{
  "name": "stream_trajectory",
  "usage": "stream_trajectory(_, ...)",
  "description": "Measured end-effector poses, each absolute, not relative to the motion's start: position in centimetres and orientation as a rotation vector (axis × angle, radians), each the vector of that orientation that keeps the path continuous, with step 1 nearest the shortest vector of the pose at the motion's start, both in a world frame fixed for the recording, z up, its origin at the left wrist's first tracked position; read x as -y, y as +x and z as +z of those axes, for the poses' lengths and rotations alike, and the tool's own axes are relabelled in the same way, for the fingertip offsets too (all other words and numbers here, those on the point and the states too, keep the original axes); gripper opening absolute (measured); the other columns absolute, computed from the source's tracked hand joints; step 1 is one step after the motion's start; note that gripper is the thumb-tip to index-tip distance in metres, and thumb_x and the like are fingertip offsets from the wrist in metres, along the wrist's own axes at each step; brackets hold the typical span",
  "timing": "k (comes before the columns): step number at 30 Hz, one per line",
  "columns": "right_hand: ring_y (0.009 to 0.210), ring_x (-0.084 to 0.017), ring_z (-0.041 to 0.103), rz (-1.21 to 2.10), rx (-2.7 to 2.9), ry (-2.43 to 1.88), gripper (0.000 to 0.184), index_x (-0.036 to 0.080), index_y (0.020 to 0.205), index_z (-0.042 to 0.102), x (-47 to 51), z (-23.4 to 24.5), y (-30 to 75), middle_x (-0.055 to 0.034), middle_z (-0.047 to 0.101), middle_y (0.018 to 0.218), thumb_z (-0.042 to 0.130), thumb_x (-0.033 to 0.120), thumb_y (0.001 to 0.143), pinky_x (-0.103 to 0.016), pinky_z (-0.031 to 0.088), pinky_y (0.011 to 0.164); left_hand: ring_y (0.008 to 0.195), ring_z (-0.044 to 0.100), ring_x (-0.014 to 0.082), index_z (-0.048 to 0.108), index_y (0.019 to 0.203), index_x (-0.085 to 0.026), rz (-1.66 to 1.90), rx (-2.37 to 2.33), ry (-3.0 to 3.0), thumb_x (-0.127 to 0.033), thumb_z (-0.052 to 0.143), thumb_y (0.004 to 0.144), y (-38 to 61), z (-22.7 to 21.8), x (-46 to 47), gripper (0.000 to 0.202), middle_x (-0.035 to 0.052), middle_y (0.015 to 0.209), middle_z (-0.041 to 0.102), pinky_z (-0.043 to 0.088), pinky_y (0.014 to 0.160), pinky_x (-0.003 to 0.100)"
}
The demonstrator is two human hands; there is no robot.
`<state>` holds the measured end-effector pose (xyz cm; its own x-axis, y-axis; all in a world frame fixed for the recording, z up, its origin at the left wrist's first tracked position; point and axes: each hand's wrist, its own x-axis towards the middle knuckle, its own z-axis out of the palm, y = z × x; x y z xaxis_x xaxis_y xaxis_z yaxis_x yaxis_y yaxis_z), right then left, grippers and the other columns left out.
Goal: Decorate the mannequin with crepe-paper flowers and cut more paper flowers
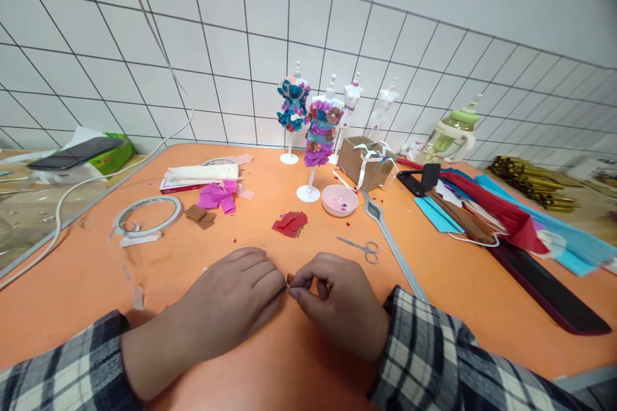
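My right hand [332, 298] is closed in a pinch, thumb against forefinger, on a small brown piece of crepe paper [290, 278]. My left hand [241, 289] meets it from the other side, its fingers pressed together at the same piece, the tips mostly hidden. Just beyond the hands lie red crepe paper pieces [290, 224]. Small scissors [359, 246] rest to the right, and a pink bowl [340, 200] with small bits in it stands behind them. Brown paper pieces [200, 216] and magenta paper pieces [218, 196] lie to the left.
Mini dress forms stand at the back, one in purple paper flowers [322, 131], another in blue [292, 103]. A cardboard box [364, 164] sits beside them. Rolls of tape [148, 215] lie left. A grey strap [393, 247], a phone stand [421, 180] and a bottle [450, 135] are right.
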<state>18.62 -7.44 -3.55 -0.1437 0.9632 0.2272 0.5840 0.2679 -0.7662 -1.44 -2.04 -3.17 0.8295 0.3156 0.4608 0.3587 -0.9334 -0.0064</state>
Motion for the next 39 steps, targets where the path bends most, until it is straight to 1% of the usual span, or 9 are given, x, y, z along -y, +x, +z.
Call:
stream_trajectory(5,0.055,-0.008,0.039,0.799,1.591,-1.46,0.002,0.02,0.073,0.073,7.7,-3.7,17.7,0.0045,0.058,0.064,0.071,0.018,0.073,-0.023,0.035,0.059,0.058,0.058,0.0159,0.056,0.071,-0.02,-0.761,0.637,-2.838,-0.016,0.046,0.096,-1.5,-3.2,2.2,0.027,-0.0019,0.061,0.059,0.05,0.084,0.036)
stream_trajectory(9,0.05,-0.008,0.033,0.966,1.378,-1.501,0.003,0.019,0.071,0.071,7.8,-3.7,17.1,0.0074,0.042,0.052,0.071,0.022,0.07,-0.023,0.03,0.051,0.06,0.063,0.0174,0.062,0.076,-0.02,-0.848,0.825,-2.85,-0.022,0.051,0.094,-1.6,-3.4,2.3,0.021,-0.0005,0.065,0.067,0.048,0.063,0.03)
stream_trajectory(13,0.042,-0.007,0.03,1.222,1.175,-1.466,0.019,0.017,0.075,0.071,7.7,-3.9,16.9,0.0093,0.036,0.044,0.073,0.036,0.071,-0.022,0.022,0.042,0.061,0.068,0.0154,0.067,0.079,-0.022,-0.982,1.254,-3.07,-0.025,0.057,0.088,-1.0,-2.9,2.8,0.014,-0.0023,0.07,0.074,0.049,0.058,0.023)
stream_trajectory(18,0.04,-0.007,0.039,1.424,0.963,-1.296,0.032,0.015,0.084,0.069,7.7,-5.0,16.8,0.0065,0.049,0.049,0.073,0.045,0.072,-0.021,0.031,0.039,0.06,0.067,0.0154,0.069,0.075,-0.021,-1.33,1.679,-3.175,-0.031,0.06,0.085,0.0,-2.3,3.4,0.017,-0.0012,0.064,0.071,0.053,0.058,0.023)
stream_trajectory(24,0.044,-0.004,0.04,1.545,0.846,-1.121,0.034,0.015,0.085,0.067,7.7,-5.3,16.9,-0.0001,0.066,0.073,0.077,0.045,0.073,-0.019,0.042,0.041,0.071,0.071,0.0181,0.07,0.077,-0.019,-1.621,1.835,-3.355,-0.036,0.066,0.084,0.1,-2.6,3.0,0.02,0.0024,0.072,0.074,0.059,0.068,0.027)
stream_trajectory(27,0.046,-0.004,0.04,1.568,0.833,-1.115,0.033,0.015,0.084,0.066,7.8,-4.8,16.9,-0.0015,0.068,0.078,0.077,0.044,0.073,-0.019,0.046,0.043,0.073,0.071,0.0188,0.071,0.08,-0.018,-1.654,1.858,-3.393,-0.036,0.069,0.083,-0.2,-2.7,2.8,0.018,0.003,0.075,0.075,0.059,0.071,0.028)
stream_trajectory(31,0.046,-0.005,0.041,1.565,0.838,-1.107,0.034,0.016,0.082,0.066,7.8,-4.2,16.9,0.001,0.065,0.07,0.078,0.045,0.071,-0.02,0.048,0.042,0.073,0.07,0.0185,0.072,0.078,-0.018,-1.65,1.834,-3.364,-0.035,0.071,0.083,-0.4,-2.8,2.8,0.018,0.0034,0.075,0.075,0.059,0.072,0.029)
stream_trajectory(36,0.056,-0.009,0.056,1.555,0.926,-1.041,0.032,0.016,0.077,0.067,7.8,-4.2,17.2,-0.0028,0.072,0.075,0.082,0.043,0.067,-0.022,0.052,0.05,0.07,0.069,0.0169,0.069,0.074,-0.019,-1.692,1.754,-3.403,-0.033,0.071,0.083,-0.7,-2.6,2.8,0.016,0.0017,0.074,0.075,0.058,0.069,0.027)
stream_trajectory(39,0.063,-0.012,0.06,1.552,0.93,-1.05,0.031,0.016,0.077,0.067,7.5,-4.3,17.4,-0.0028,0.071,0.073,0.082,0.041,0.065,-0.022,0.052,0.05,0.07,0.068,0.0167,0.07,0.074,-0.019,-1.6,1.804,-3.468,-0.036,0.07,0.085,-0.8,-2.6,2.6,0.02,0.0013,0.073,0.074,0.057,0.07,0.028)
